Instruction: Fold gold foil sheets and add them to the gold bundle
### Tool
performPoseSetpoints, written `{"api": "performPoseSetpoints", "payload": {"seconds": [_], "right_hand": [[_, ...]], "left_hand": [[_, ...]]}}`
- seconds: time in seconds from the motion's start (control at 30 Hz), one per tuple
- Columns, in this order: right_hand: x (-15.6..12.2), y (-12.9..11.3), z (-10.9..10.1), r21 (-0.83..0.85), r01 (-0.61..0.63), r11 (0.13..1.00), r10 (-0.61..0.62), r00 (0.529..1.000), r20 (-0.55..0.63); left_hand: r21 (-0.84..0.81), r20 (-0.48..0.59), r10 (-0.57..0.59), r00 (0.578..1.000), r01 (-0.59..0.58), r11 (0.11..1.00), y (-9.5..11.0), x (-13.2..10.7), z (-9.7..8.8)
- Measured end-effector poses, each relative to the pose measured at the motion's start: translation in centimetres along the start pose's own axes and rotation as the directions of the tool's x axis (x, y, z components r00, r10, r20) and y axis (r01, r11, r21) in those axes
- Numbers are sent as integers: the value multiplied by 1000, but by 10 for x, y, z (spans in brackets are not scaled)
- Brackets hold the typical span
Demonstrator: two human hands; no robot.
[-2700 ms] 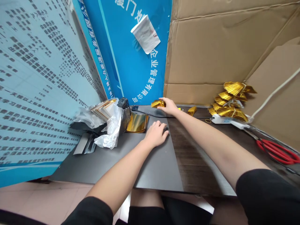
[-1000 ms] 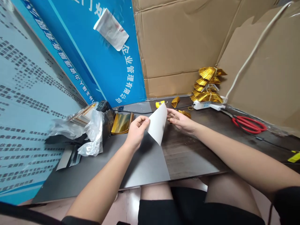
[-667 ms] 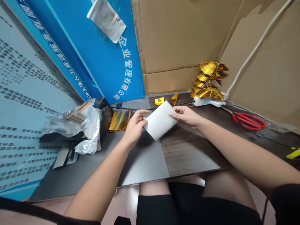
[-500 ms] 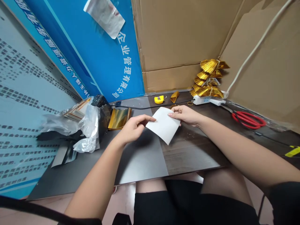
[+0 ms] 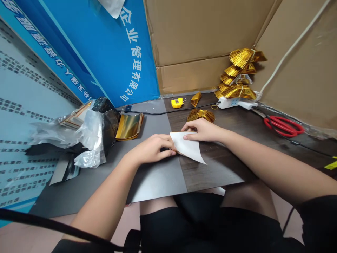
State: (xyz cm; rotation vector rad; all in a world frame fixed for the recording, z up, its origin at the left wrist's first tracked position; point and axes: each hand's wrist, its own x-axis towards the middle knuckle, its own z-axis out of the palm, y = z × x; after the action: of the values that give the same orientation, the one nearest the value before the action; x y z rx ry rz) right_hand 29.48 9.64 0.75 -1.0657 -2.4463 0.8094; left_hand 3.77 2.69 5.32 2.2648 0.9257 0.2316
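A square sheet of paper, white on the side facing me, is held over the table between both hands. My left hand pinches its left corner, with the thumb below and the fingers above. On the far edge, my right hand grips the sheet with the thumb on the white face and the fingers behind. The sheet bends, and its near right corner points toward me. Just beyond my right hand lies a pleated gold foil bundle, tied at its middle.
Gold sheets lie left, beside a black box and plastic wrap. A yellow tape measure and small gold folded piece sit at the back. Stacked gold fans, a power strip and red-handled scissors are right.
The sheet has turned and now bends, and my left hand has closed on its left corner. My view has shifted, and the gold bundle behind my right hand now shows.
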Motion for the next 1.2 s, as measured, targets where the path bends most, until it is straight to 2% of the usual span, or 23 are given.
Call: {"api": "performPoseSetpoints", "payload": {"seconds": [0.1,0.2,0.27,0.33,0.47,0.7,0.83,0.93,1.1,1.2], "right_hand": [[-4,-8,-2,-94,208,974,-210,977,-18],[-10,-17,-5,-26,321,947,-322,947,-19],[-13,-24,-7,75,361,930,-366,927,75],[-16,-29,-7,89,392,916,-401,903,156],[-18,-30,-3,-23,378,925,-368,912,181],[-14,-20,12,-37,345,938,-342,936,79],[-12,-19,18,-64,340,938,-337,940,57],[-11,-21,20,-100,349,932,-345,937,55],[-12,-21,22,-108,347,932,-345,938,39],[-12,-20,24,-128,360,924,-359,933,32]], "left_hand": [[-7,77,-58,995,59,998,5,2,2],[-15,42,-116,992,117,993,5,2,2],[-31,20,-147,989,148,989,4,1,1],[-32,10,-182,983,182,983,3,1,0],[-33,-3,-246,969,246,969,3,0,-1],[-128,-37,-323,946,316,940,3,0,1],[-66,-111,-364,925,358,931,0,0,3],[-10,-172,-410,896,414,910,-3,1,2],[65,-271,-508,817,542,838,-5,3,0],[105,-293,-514,806,562,821,-4,3,0]]}}
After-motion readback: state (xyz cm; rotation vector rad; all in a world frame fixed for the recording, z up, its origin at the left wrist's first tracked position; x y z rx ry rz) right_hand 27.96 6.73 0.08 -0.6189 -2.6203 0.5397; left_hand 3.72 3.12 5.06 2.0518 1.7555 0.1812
